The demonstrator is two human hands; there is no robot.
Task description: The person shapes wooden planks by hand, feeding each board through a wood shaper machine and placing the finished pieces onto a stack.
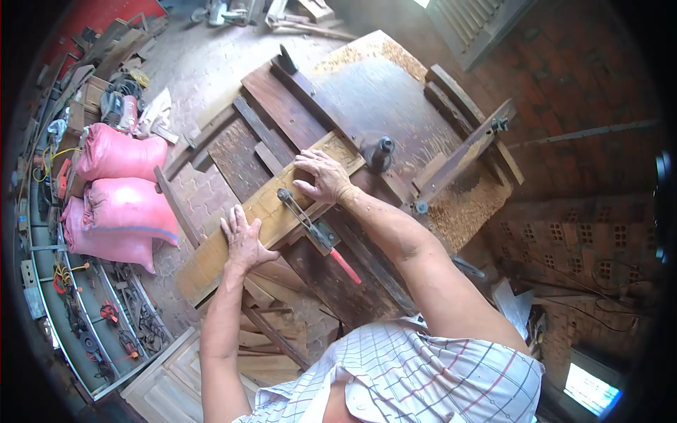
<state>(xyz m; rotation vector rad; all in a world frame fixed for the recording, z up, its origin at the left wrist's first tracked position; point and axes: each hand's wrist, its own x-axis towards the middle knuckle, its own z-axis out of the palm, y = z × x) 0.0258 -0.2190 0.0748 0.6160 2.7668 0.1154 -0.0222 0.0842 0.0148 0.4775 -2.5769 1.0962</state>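
Note:
A long light-coloured wooden board (pixel 204 264) lies slantwise across the workbench. My left hand (pixel 245 241) rests on its nearer part, fingers spread and pressed down on the wood. Farther along, my right hand (pixel 324 176) lies over the board with its thumb apart from the slightly bent fingers. Between the two hands, a toggle clamp (pixel 305 218) with a red handle (pixel 345 268) reaches over the board. A dark upright machine spindle (pixel 381 154) stands just beyond the board's far end, close to my right hand.
Sawdust and wood shavings (pixel 469 208) cover parts of the machine table (pixel 395 92). Dark wooden rails (pixel 303 95) lie across it. Pink sacks (pixel 130 211) stand on the floor to the left, near shelves with tools (pixel 92 338). A brick wall (pixel 578 176) rises on the right.

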